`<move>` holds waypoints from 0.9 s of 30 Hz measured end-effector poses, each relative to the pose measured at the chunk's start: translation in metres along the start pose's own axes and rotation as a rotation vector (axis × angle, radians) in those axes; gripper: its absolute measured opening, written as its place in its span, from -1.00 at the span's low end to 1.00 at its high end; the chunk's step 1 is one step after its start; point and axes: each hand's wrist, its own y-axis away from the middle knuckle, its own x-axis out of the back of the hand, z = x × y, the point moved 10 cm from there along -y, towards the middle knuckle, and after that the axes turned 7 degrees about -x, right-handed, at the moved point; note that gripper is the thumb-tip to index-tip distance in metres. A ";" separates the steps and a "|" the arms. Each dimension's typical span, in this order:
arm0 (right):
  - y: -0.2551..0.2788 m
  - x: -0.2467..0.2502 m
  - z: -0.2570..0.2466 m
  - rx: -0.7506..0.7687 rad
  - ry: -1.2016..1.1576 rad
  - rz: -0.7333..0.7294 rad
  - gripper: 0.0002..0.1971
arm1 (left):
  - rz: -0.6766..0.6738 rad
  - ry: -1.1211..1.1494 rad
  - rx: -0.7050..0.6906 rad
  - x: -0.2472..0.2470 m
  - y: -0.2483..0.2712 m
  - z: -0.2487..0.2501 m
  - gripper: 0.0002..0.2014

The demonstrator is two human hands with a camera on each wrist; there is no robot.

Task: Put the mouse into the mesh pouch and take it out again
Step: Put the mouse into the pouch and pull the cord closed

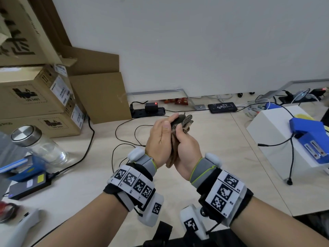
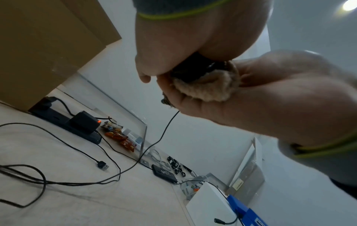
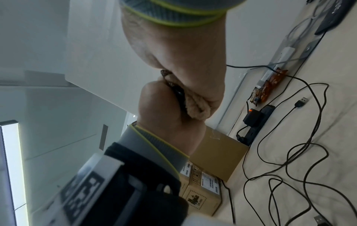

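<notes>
Both hands are raised together above the desk. My left hand (image 1: 166, 125) grips a dark mouse (image 1: 178, 119), fingers curled over its top. My right hand (image 1: 181, 135) holds the beige woven mesh pouch (image 1: 187, 123), whose mouth bunches above its fingers. The mouse sits partly inside the pouch; only its dark back shows. From the left wrist, the mouse (image 2: 193, 70) lies in the pouch folds (image 2: 208, 90) between the left hand (image 2: 173, 45) and right hand (image 2: 270, 99). A thin black cable (image 2: 164, 133) hangs below. From the right wrist, the pouch (image 3: 197, 107) and mouse (image 3: 179, 94) are squeezed between both palms.
Cardboard boxes (image 1: 35, 97) are stacked at the left, with a glass jar (image 1: 39, 145) in front. A power strip (image 1: 147, 111) and a black power bank (image 1: 222, 107) lie along the wall. Loose cables (image 1: 124, 132) cross the desk. A white box with a blue device (image 1: 306, 132) stands at the right.
</notes>
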 end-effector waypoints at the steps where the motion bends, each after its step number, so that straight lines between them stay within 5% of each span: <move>1: 0.000 0.000 -0.001 -0.001 -0.024 -0.001 -0.54 | -0.010 0.017 -0.001 -0.002 0.001 0.003 -0.52; 13: -0.016 0.024 -0.015 -0.072 -0.167 0.129 -0.52 | -0.186 -0.193 -0.063 -0.012 0.012 0.013 -0.51; 16: -0.014 0.019 -0.016 -0.054 -0.176 0.102 -0.55 | -0.173 -0.082 0.036 -0.016 0.005 0.002 -0.35; 23: -0.010 0.000 0.015 -0.040 -0.062 -0.031 -0.52 | -0.181 0.012 0.277 -0.005 -0.007 -0.016 -0.47; 27: -0.020 0.009 -0.001 0.052 0.162 -0.040 -0.60 | -0.095 0.591 0.636 -0.014 0.008 -0.048 -0.52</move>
